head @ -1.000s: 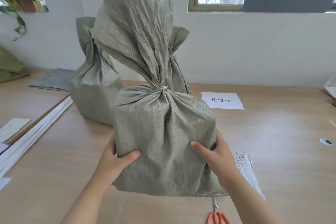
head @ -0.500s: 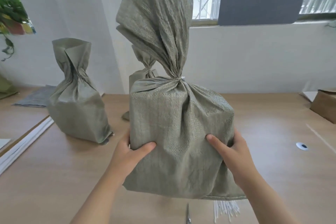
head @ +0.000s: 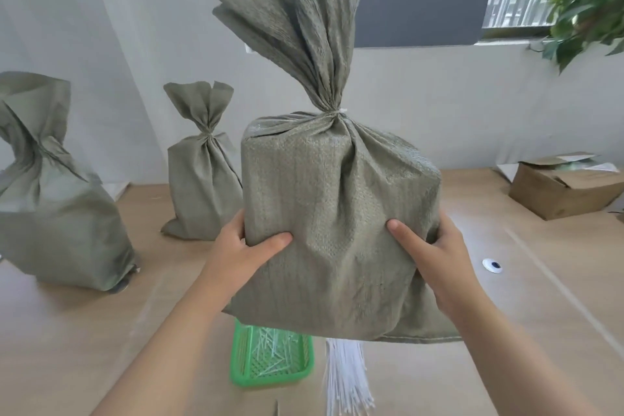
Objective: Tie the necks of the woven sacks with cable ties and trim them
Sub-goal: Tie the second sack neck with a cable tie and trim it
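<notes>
Head-worn view, forward-down (near sack (head: 337, 199))

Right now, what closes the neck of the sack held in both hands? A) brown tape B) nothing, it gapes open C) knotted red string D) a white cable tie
D: a white cable tie cinches the gathered neck of the sack, which the left hand and right hand grip by its sides.

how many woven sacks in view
3. The held sack, centre, gripped by the left hand and right hand; the left sack on the table at far left; the back sack standing between them. Others may hide behind.
</notes>
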### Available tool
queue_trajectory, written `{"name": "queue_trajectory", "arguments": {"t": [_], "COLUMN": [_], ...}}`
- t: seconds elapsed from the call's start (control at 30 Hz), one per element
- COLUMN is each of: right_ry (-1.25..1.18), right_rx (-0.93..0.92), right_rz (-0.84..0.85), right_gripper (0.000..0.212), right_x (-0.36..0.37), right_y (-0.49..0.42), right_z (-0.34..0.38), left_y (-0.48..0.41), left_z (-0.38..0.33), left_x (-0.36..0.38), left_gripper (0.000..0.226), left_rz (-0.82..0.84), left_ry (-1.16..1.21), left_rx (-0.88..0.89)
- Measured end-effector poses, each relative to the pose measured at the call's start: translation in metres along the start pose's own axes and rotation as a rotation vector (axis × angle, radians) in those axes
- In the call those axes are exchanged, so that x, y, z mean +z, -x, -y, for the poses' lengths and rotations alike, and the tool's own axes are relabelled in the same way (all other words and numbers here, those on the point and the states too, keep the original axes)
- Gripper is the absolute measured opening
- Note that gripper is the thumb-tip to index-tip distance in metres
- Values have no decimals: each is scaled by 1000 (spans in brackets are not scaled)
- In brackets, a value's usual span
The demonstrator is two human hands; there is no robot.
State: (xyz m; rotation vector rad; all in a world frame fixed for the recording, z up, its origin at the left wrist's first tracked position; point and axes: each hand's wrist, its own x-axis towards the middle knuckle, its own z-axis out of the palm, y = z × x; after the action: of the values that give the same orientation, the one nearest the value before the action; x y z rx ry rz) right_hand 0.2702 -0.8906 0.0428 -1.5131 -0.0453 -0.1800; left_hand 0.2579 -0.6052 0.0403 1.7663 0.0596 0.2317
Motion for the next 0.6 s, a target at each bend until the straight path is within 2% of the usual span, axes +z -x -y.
{"name": "queue_trajectory", "arguments": {"t": [0.07, 0.2, 0.27, 0.4, 0.6], "right_ry": [13, 39, 64, 93, 110], "right_rx": [-14, -50, -64, -70, -30], "right_rz": [11, 42, 52, 75, 78], "right_gripper": [40, 42, 40, 35, 35], "right_x": [-24, -62, -73, -79, -58], "right_y": [-24, -74, -99, -150, -230], "right_z": [2, 7, 8, -2, -39], "left_y": [-15, -51, -71, -117, -202], "left_z": [-11, -28, -31, -26, 2], "left_x": [26, 68, 81, 94, 98], "left_gripper": [53, 63, 61, 47, 52], "left_rz": [-2, -8, 11, 45, 77], "left_ry": [-15, -60, -82, -146, -197], "left_rx": [6, 14, 12, -4, -12]}}
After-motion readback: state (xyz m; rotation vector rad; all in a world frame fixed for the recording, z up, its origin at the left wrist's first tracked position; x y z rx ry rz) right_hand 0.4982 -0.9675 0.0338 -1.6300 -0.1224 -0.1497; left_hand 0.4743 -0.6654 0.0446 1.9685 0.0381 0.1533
